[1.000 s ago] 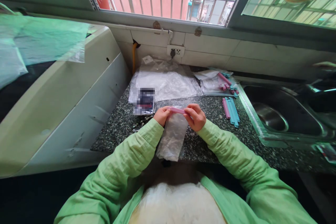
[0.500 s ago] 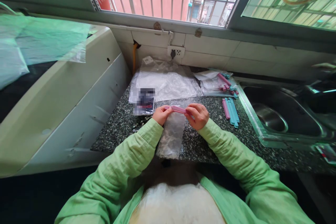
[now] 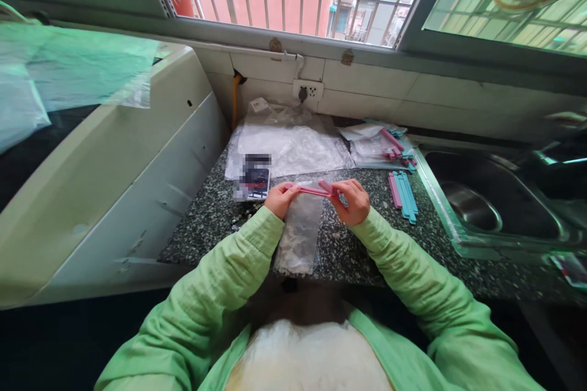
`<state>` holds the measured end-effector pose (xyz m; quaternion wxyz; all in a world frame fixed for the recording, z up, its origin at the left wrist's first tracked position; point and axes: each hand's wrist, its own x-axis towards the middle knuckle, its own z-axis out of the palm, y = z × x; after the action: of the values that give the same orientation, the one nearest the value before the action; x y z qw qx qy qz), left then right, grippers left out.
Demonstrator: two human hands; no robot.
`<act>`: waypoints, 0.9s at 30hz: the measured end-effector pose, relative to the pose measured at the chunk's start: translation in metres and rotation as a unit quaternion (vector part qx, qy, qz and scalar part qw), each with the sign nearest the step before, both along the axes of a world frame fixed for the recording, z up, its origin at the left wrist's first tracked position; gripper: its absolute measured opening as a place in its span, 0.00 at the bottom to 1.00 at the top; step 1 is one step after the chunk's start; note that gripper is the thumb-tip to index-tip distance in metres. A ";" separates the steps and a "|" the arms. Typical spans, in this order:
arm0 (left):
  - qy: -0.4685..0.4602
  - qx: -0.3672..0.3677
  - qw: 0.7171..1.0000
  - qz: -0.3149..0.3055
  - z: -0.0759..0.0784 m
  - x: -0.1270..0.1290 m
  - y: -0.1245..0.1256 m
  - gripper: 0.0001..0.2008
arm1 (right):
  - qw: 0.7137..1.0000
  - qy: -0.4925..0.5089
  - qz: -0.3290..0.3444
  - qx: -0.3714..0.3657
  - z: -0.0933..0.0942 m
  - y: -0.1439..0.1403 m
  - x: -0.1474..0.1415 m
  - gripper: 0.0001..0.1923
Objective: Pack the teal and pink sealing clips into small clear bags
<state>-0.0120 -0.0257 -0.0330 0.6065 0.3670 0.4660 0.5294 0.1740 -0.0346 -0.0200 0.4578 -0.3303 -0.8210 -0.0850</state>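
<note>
A pink bag-sealing clip spans the gap between my two hands, above a clear plastic bag lying on the counter. My left hand pinches its left end between thumb and fingers. At the other end, my right hand grips it with bent fingers. The clip's two arms look slightly parted near the right hand, one tip tilted up. To the right lie more sealing clips, a pink one beside several blue ones.
Large clear plastic sheeting covers the back of the speckled counter. Bags with pink and blue clips lie at back right, near the steel sink. A partly blurred card is left of my hands. A pale appliance borders the left.
My right hand has shifted slightly right, and the clip's right end has turned, so its two arms now show apart. My left hand has stayed almost in place.
</note>
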 end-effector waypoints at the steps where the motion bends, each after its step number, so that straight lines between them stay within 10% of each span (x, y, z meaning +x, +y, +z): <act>1: 0.000 0.003 1.000 0.001 0.000 0.000 0.000 0.16 | 1.000 0.004 0.000 -0.002 0.000 0.001 0.001 0.09; 27: -0.037 -0.012 0.998 0.045 0.007 -0.001 -0.001 0.19 | 0.990 0.075 0.088 -0.078 0.002 0.006 0.012 0.04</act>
<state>-0.0133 -0.0270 -0.0260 0.6033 0.3189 0.4655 0.5636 0.1862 -0.0283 -0.0182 0.4966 -0.2967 -0.8145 0.0448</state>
